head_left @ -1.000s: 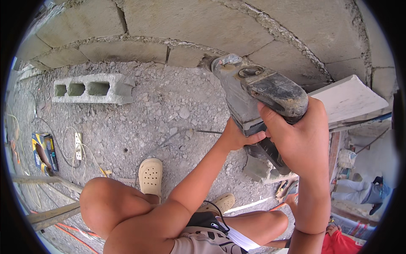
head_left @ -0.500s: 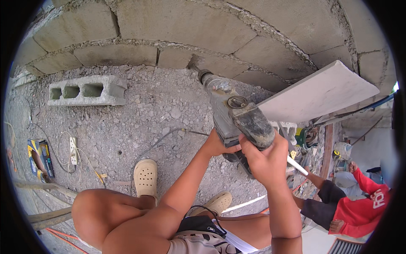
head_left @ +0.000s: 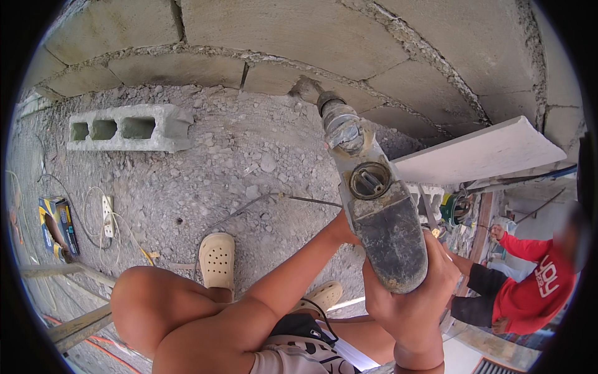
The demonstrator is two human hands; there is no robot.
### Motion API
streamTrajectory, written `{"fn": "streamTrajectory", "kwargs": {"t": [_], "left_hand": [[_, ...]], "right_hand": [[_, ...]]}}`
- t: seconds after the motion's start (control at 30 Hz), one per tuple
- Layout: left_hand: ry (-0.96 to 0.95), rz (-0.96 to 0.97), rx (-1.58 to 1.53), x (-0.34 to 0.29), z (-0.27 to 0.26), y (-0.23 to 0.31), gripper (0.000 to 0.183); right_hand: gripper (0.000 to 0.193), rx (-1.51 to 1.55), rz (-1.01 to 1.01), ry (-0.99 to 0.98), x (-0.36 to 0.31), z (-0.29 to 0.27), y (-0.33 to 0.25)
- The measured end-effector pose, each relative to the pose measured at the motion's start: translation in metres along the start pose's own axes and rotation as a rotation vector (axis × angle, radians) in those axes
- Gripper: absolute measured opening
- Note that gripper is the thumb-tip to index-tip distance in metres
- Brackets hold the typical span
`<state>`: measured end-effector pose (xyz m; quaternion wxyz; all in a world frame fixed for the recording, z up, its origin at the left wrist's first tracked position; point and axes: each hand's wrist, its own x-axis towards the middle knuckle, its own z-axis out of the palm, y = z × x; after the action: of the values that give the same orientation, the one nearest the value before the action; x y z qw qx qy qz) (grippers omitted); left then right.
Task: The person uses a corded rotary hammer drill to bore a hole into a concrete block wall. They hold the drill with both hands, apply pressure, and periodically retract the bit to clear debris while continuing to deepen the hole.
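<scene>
A dusty grey rotary hammer slants up toward the base of a block wall. Its chuck is near a chipped, darker patch of the wall; the bit cannot be made out. My right hand is closed around the rear handle, below the dark, worn housing. Beneath the tool's body reaches my left hand, its fingers hidden there; it seems to grip the tool from the underside.
A hollow concrete block lies on the gravel at left, with a power strip and an open box nearer. A pale board leans at right. Cables cross the ground. Another person in a red top sits at right.
The rotary hammer has risen toward me and shifted right, its rear end now larger in view and covering more of my left hand. The other person's raised arm has moved slightly.
</scene>
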<state>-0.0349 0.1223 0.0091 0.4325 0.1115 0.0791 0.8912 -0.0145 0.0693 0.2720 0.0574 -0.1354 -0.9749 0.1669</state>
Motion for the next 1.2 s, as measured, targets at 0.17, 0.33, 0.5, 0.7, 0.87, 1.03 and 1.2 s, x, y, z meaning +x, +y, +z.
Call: {"fn": "streamTrajectory", "kwargs": {"t": [0.17, 0.33, 0.5, 0.7, 0.87, 1.03, 1.2], "left_hand": [[-0.036, -0.18, -0.213, 0.008, -0.009, 0.012, 0.063], [-0.113, 0.081, 0.109, 0.015, -0.001, 0.014, 0.071], [-0.04, 0.169, 0.268, 0.033, 0.015, 0.012, 0.09], [0.008, 0.473, 0.668, 0.045, 0.019, 0.022, 0.097], [0.051, 0.416, 0.524, 0.046, 0.026, 0.029, 0.096], [0.104, 0.54, 0.597, 0.055, 0.034, 0.046, 0.089], [0.089, 0.418, 0.489, 0.054, 0.031, 0.057, 0.083]], "right_hand": [[0.056, -0.147, -0.012, -0.1, -0.001, 0.013, -0.008], [0.072, -0.319, -0.149, 0.078, 0.002, 0.004, 0.011], [0.068, -0.265, 0.069, 0.14, 0.023, -0.01, 0.014], [0.048, -0.094, 0.124, -0.182, 0.059, -0.034, 0.004], [0.022, -0.045, 0.083, 0.038, 0.074, -0.023, -0.007], [0.022, 0.036, 0.105, 0.075, 0.098, -0.024, -0.01], [0.026, -0.043, 0.231, -0.037, 0.116, -0.026, -0.02]]}}
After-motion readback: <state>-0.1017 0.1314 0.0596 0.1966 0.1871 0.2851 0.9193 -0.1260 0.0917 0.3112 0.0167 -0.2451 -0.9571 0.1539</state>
